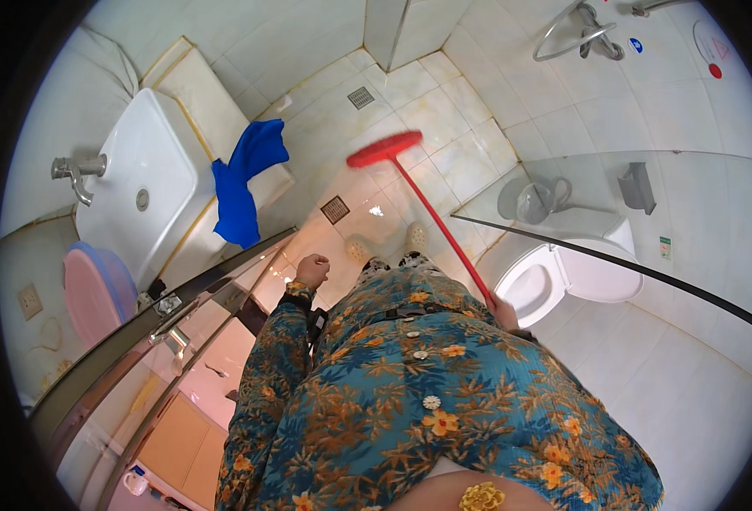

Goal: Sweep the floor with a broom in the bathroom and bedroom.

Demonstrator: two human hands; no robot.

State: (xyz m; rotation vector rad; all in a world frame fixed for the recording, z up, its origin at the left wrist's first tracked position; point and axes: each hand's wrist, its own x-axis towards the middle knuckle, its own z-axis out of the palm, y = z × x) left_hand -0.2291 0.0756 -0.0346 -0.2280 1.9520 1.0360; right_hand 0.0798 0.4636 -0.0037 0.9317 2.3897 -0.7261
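My right hand grips the lower end of the red handle of a push broom, close to my right side. Its red bristled head is over the pale floor tiles ahead of me, between the two floor drains and the shower corner. My left hand hangs beside my left hip with the fingers curled and nothing seen in it. A blue cloth lies draped over the edge of the washbasin counter, ahead of my left hand.
On the left are a white washbasin and a pink basin. A toilet stands at the right, by a glass panel's dark edge. Square drains are set in the floor. A metal-framed glass door is at my left.
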